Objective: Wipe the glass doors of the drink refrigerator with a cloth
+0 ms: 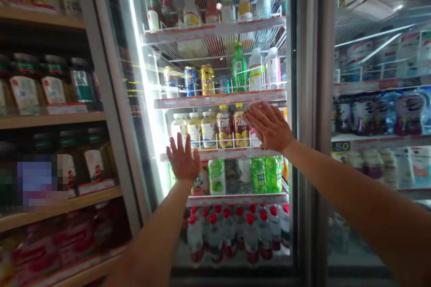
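My left hand [182, 158] is raised with fingers spread, flat against the glass door [161, 98] of a lit drinks cooler. My right hand [268, 126] lies open on the same glass, higher and further right. Neither hand holds anything. Behind the glass, just under my right palm, stand tea bottles [224, 128]. Green-labelled bottles [266, 175] sit on the shelf below, and drink cans [198, 80] are on the shelf above. Water bottles with red caps [232, 233] fill the bottom.
A metal door frame [301, 143] separates this door from a neighbouring cooler with packaged drinks [373, 114]. Wooden shelves [50, 119] holding jars stand to the left, and a pixelated patch covers part of them.
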`<action>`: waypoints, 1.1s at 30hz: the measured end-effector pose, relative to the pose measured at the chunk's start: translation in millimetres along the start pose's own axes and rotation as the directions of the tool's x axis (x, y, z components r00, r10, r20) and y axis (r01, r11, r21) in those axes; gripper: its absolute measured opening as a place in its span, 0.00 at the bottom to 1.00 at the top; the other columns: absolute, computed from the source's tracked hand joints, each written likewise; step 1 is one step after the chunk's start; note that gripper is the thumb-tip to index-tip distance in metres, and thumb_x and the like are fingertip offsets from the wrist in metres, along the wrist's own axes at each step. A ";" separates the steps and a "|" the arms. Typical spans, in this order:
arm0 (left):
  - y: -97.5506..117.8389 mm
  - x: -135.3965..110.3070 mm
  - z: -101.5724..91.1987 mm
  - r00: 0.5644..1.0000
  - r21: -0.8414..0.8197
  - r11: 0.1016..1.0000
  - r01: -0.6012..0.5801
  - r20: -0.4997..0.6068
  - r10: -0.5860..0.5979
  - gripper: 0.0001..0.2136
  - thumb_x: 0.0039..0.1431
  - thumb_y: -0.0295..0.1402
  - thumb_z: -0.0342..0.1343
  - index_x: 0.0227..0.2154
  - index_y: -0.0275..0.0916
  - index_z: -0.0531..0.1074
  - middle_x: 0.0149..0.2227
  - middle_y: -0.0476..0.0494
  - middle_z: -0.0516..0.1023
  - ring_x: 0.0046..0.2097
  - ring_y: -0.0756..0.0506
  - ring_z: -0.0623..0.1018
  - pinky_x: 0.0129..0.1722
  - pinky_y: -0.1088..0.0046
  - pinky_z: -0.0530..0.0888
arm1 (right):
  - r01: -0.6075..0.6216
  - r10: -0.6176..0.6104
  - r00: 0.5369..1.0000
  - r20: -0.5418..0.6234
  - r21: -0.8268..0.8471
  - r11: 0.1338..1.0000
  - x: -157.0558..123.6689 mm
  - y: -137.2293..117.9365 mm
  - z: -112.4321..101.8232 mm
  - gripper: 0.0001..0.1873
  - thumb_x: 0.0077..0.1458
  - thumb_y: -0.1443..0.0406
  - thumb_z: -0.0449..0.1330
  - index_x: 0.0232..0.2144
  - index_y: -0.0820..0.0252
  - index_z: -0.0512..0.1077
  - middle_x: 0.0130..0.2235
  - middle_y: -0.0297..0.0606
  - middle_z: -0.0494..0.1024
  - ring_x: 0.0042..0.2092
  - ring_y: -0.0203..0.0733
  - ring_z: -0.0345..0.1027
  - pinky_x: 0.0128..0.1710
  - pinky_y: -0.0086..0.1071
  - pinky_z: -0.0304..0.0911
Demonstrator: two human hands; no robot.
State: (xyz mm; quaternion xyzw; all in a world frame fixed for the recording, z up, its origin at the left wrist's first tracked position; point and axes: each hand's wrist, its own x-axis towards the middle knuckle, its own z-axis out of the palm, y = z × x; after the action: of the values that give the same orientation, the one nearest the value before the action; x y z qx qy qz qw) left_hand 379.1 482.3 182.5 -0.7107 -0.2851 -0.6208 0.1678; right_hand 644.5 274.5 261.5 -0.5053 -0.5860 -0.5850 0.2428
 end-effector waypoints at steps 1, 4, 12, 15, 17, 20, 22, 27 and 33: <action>-0.2 0.5 0.4 1.000 -0.003 1.000 0.003 0.000 -0.003 0.29 0.69 0.40 0.43 0.71 0.38 0.55 0.74 0.37 0.48 0.75 0.38 0.40 0.72 0.46 0.41 | -0.026 0.026 1.000 -0.002 0.003 1.000 -5.2 -10.8 3.1 0.34 0.68 0.63 0.51 0.72 0.49 0.49 0.73 0.35 0.56 0.75 0.52 0.33 0.73 0.58 0.38; -2.1 0.8 -0.4 1.000 -0.006 1.000 -0.002 0.007 0.002 0.29 0.69 0.40 0.43 0.70 0.39 0.56 0.74 0.39 0.48 0.75 0.38 0.40 0.73 0.48 0.41 | -0.093 0.093 0.996 -0.005 0.009 0.996 -25.3 -58.6 18.1 0.37 0.67 0.60 0.54 0.73 0.50 0.46 0.73 0.37 0.55 0.75 0.57 0.32 0.72 0.60 0.41; -3.8 -0.4 -1.4 1.000 -0.026 1.000 0.011 0.019 -0.011 0.28 0.69 0.37 0.41 0.71 0.42 0.56 0.74 0.42 0.48 0.75 0.41 0.39 0.73 0.48 0.41 | 0.511 -0.535 0.826 0.181 0.161 0.844 -24.9 -104.2 37.1 0.34 0.63 0.66 0.56 0.69 0.48 0.57 0.72 0.27 0.58 0.73 0.46 0.47 0.73 0.51 0.45; -4.4 -0.3 -0.5 1.000 -0.036 0.999 0.007 0.024 -0.006 0.28 0.69 0.37 0.42 0.71 0.42 0.55 0.74 0.41 0.47 0.75 0.40 0.38 0.73 0.46 0.41 | 0.343 -0.361 0.911 0.199 0.120 0.932 5.7 -55.7 19.7 0.37 0.63 0.67 0.56 0.71 0.43 0.51 0.73 0.27 0.55 0.74 0.48 0.42 0.73 0.58 0.36; -4.6 -0.6 -0.3 1.000 -0.031 0.999 -0.009 0.006 0.009 0.28 0.69 0.37 0.42 0.71 0.42 0.55 0.74 0.41 0.47 0.75 0.40 0.39 0.73 0.47 0.41 | 0.087 -0.091 0.990 0.106 0.035 0.996 22.2 -27.3 8.2 0.36 0.66 0.65 0.53 0.72 0.45 0.49 0.73 0.32 0.54 0.75 0.52 0.39 0.72 0.62 0.32; -4.2 -1.0 -0.7 1.000 -0.017 1.000 -0.022 -0.004 0.022 0.28 0.70 0.38 0.40 0.71 0.42 0.54 0.75 0.41 0.47 0.75 0.40 0.39 0.73 0.48 0.41 | -0.193 0.190 0.980 -0.065 -0.052 0.980 30.6 -11.8 1.8 0.31 0.69 0.63 0.49 0.72 0.50 0.51 0.73 0.38 0.55 0.75 0.57 0.40 0.71 0.63 0.35; -4.1 -1.0 -0.9 1.000 -0.013 1.000 -0.021 0.000 0.021 0.27 0.71 0.38 0.39 0.71 0.42 0.54 0.75 0.42 0.46 0.75 0.41 0.39 0.73 0.49 0.41 | -0.216 0.208 0.973 -0.101 -0.075 0.974 25.5 -19.3 5.9 0.31 0.70 0.62 0.49 0.72 0.52 0.51 0.72 0.39 0.57 0.75 0.59 0.38 0.71 0.62 0.39; -4.4 0.0 0.2 1.000 -0.004 1.000 -0.031 0.001 0.031 0.28 0.71 0.38 0.39 0.71 0.38 0.55 0.74 0.38 0.47 0.75 0.40 0.38 0.73 0.50 0.41 | -0.026 0.026 0.999 0.022 -0.017 1.000 -4.4 -66.4 26.7 0.37 0.69 0.59 0.52 0.73 0.47 0.43 0.73 0.34 0.53 0.75 0.56 0.32 0.72 0.60 0.39; 0.6 0.7 -2.8 0.999 -0.026 1.000 0.011 0.041 -0.010 0.28 0.69 0.38 0.41 0.71 0.39 0.55 0.75 0.39 0.47 0.75 0.39 0.39 0.73 0.47 0.40 | 0.268 -0.290 0.932 0.218 0.126 0.955 -25.9 -105.9 34.1 0.35 0.68 0.57 0.52 0.72 0.46 0.47 0.74 0.27 0.51 0.75 0.52 0.38 0.73 0.55 0.40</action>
State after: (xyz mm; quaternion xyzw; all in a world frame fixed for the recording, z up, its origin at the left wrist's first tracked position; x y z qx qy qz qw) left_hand 377.3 480.3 183.7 -0.7238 -0.2838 -0.6109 0.1494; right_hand 571.8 318.9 185.4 -0.4703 -0.7033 -0.5217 0.1100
